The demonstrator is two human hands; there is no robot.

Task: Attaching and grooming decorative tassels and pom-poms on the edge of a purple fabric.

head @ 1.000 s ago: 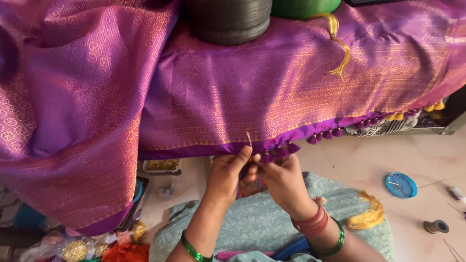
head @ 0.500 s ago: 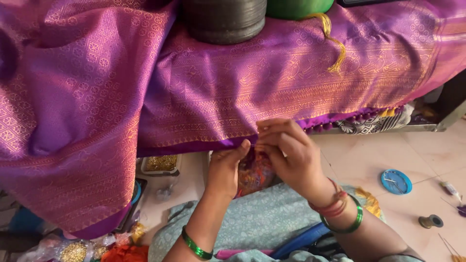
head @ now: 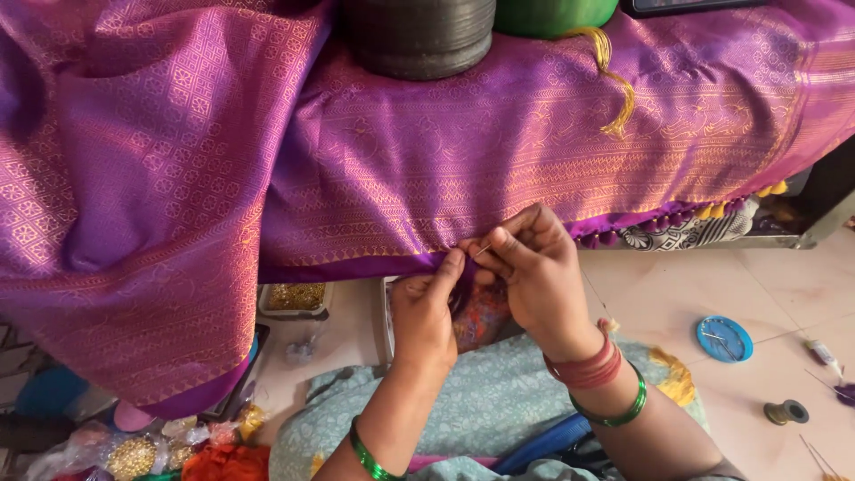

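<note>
**Needle at the hem of the purple cloth**

Since half a second ago both hands have stayed at the cloth's lower edge, with the right hand now tipped so that a thin needle shows between its fingertips.

That needle (head: 482, 250) is pinched between the thumb and forefinger of the right hand (head: 534, 276), the other fingers curled loosely behind it; its point aims left toward the hem. The left hand (head: 426, 307) meets it from below, thumb and fingers closed on the dark purple edge of the purple patterned cloth (head: 463, 151), holding a small fold of it just beside the needle. The two hands touch at the fingertips.

Along the hem to the right runs a row of small purple and yellow tassels (head: 677, 216). The cloth hangs over a raised surface, where a dark round pot (head: 419, 36) and a green vessel (head: 552, 13) stand on it, with a yellow tassel cord (head: 619, 93) trailing down from the green one.

Red bangles (head: 583, 367) and a green bangle (head: 614, 411) ring the right wrist; another green bangle (head: 365, 454) rings the left. On the floor tiles to the right lie a round blue case (head: 724, 338) and a small thread spool (head: 786, 411).
</note>
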